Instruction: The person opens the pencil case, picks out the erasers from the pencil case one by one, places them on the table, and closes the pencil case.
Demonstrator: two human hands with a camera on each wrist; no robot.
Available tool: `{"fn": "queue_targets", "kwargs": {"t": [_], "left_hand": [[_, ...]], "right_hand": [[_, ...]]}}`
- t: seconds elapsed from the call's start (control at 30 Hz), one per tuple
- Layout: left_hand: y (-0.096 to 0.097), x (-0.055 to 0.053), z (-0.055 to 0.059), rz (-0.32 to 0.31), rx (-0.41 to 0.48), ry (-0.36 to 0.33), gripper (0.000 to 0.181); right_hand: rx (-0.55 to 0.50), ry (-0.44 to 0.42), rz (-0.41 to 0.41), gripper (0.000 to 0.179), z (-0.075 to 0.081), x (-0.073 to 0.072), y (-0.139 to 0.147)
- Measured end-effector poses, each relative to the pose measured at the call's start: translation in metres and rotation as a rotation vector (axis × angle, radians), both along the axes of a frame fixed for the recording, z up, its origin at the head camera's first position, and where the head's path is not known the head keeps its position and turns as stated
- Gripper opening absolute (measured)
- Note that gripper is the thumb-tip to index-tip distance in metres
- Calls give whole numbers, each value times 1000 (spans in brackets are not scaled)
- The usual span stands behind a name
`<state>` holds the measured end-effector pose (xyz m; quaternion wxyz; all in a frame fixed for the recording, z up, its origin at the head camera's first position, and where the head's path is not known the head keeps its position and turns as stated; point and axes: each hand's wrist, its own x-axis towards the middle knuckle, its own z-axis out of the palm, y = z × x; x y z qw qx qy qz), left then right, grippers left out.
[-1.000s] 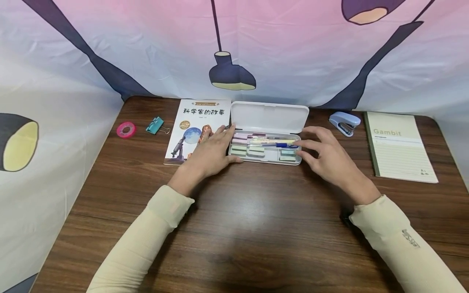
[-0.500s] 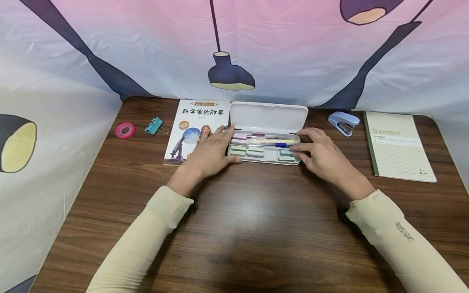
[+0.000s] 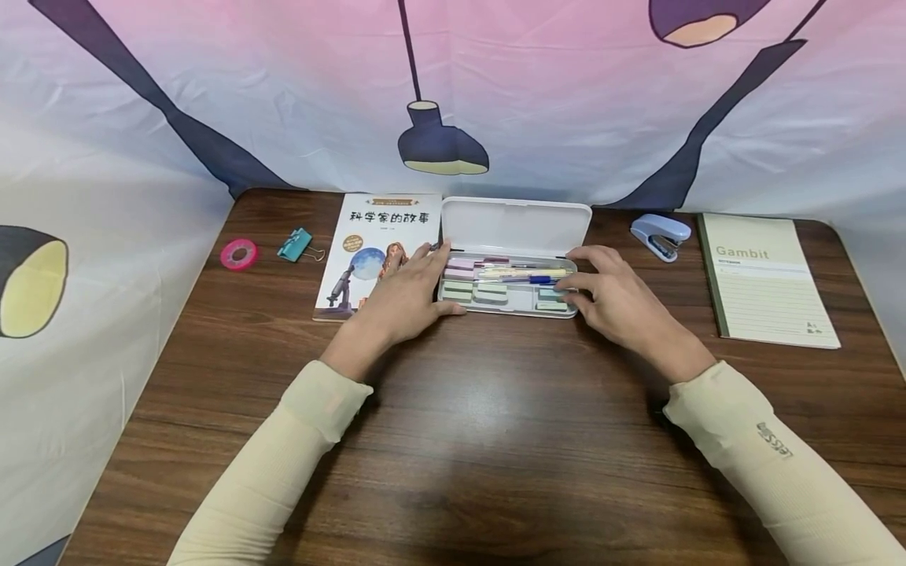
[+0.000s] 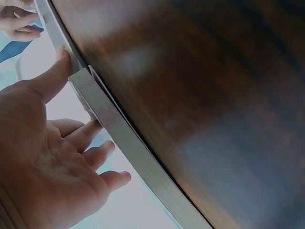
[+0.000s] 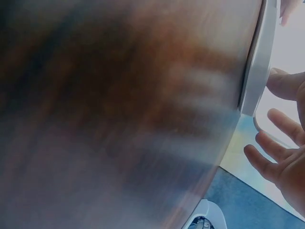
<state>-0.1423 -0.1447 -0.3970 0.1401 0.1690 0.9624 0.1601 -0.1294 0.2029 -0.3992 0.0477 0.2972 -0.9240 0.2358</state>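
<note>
Your right grip [image 3: 623, 303] has edged inward over the right end of the white pencil case [image 3: 517, 226] since a second ago; its fingers are parted and slightly bent by the teal blocks [image 3: 548, 294], with contact hard to tell. Your left grip [image 3: 403, 295] stays spread at the case's left end, thumb along the front rim, holding nothing. On the desk [image 3: 488, 440], the case lies lid up, pens [image 3: 524, 275] inside, just beside the book [image 3: 364, 259].
</note>
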Motion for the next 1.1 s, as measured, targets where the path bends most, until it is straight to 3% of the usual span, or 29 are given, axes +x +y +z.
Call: {"fn": "queue_targets", "kwargs": {"t": [0.23,0.37,0.5,0.87,1.1], "left_hand": [[3,4,10,-1,-13,-13,109],[-2,-3,-6,10,22,-10,111],[-4,-7,-15,3,11,3,113],[1,1,4,-5,-7,-8,109],[-6,-9,-21,-4,20,12,113]], "right_hand": [[8,-26,-22,14,2,0,-2],[14,-16,-19,14,1,0,-3],[24,-4,-21,14,-1,0,-3],[96,-16,-45,12,1,-2,-7],[89,-59,-76,10,4,-2,-7]]}}
